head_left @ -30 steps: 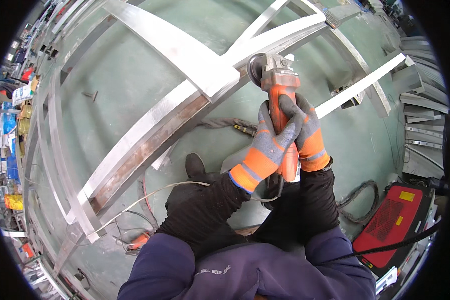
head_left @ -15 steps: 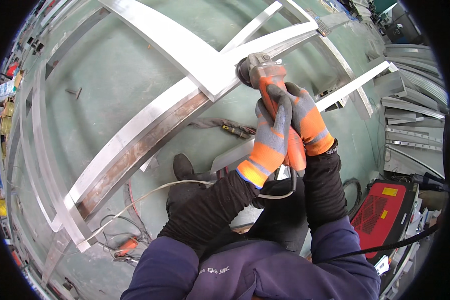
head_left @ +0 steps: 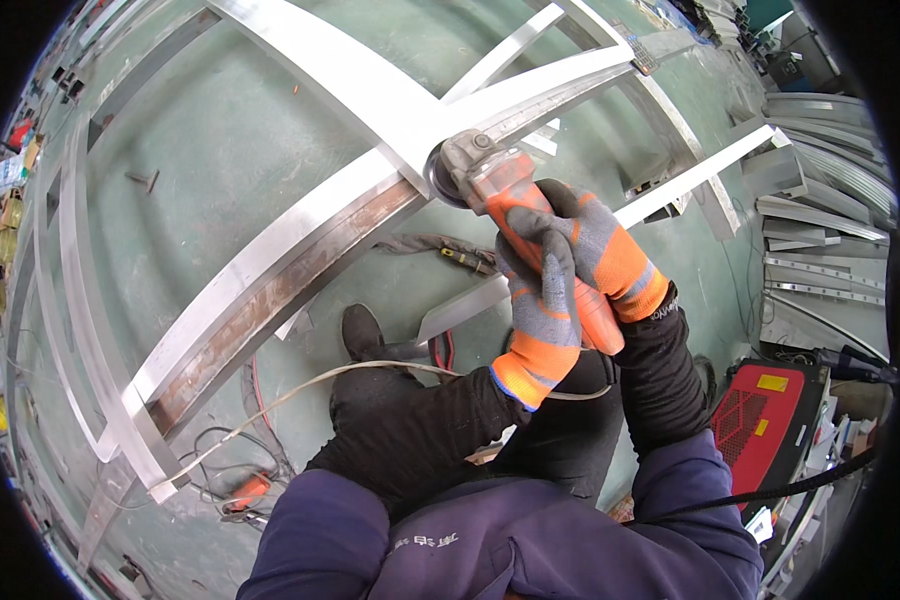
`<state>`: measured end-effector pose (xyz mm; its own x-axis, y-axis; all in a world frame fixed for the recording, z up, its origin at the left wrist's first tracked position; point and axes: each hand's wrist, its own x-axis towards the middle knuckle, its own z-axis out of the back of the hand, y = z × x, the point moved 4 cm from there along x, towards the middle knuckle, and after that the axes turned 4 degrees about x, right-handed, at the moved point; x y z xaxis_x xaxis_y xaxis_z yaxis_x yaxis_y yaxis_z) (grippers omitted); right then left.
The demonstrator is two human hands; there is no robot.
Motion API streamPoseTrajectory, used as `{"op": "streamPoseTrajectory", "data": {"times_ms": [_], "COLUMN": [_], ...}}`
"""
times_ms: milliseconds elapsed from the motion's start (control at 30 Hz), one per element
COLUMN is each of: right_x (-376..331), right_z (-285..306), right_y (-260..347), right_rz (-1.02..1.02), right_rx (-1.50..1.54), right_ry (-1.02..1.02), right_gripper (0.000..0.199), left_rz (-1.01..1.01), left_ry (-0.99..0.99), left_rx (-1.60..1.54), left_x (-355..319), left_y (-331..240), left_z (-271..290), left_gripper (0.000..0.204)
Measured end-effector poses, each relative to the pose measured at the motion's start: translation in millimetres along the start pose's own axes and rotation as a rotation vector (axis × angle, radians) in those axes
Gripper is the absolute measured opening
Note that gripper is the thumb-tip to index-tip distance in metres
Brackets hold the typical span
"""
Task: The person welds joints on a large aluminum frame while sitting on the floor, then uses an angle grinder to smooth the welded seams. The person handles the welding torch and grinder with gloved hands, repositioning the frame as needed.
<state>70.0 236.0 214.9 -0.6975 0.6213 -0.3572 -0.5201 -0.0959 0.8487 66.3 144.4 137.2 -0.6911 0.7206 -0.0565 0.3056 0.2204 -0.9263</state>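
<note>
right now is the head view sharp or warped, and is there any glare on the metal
Head view: sharp around the grinder and both gloved hands, left hand, right hand; fisheye bends the steel beams toward a black rim; soft even light, pale sheen on the beams, no harsh glare.

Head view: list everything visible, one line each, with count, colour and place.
angle grinder: one, orange body with grey head, centre, disc at the joint of the metal frame
metal frame: one, silver crossing beams, across the green floor
red machine: one, red with yellow labels, lower right
metal profiles: a stack, grey, right edge
pliers: one, dark with yellow, on the floor below the beam
white cable: one, running from lower left to the hands
left hand: one, grey and orange glove, fingers around the grinder's body
right hand: one, same glove, gripping the grinder's body
</note>
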Motion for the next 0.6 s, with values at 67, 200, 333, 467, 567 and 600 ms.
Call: {"op": "streamPoseTrajectory", "data": {"times_ms": [67,200,333,467,567,600], "right_x": [2.1,13.6,10.6,10.2,20.9,22.5], "right_z": [4.7,25.1,20.5,3.0,1.0,-0.2], "right_y": [-2.3,-25.0,-9.5,1.0,-0.5,4.8], "right_rz": [0.004,0.073,0.513,0.228,0.224,0.239], "right_rx": [-0.019,-0.086,-0.627,-0.236,-0.241,-0.252], "right_ry": [-0.106,-0.286,-0.119,0.073,0.075,0.069], "right_gripper": [0.053,0.051,0.039,0.038,0.054,0.058], "left_rz": [0.046,0.272,0.147,0.082,0.090,0.111], "left_ry": [-0.005,0.124,0.036,-0.140,-0.147,-0.182], "left_rx": [-0.258,-0.433,-0.261,-0.149,-0.357,-0.433], "left_x": [10.9,32.4,31.1,11.2,23.0,26.9], "left_y": [-3.9,-3.9,6.2,-10.0,-5.4,-4.5], "left_z": [-6.5,-17.1,-17.0,-4.9,-3.0,-4.2], "left_gripper": [0.063,0.064,0.072,0.060,0.061,0.061]}}
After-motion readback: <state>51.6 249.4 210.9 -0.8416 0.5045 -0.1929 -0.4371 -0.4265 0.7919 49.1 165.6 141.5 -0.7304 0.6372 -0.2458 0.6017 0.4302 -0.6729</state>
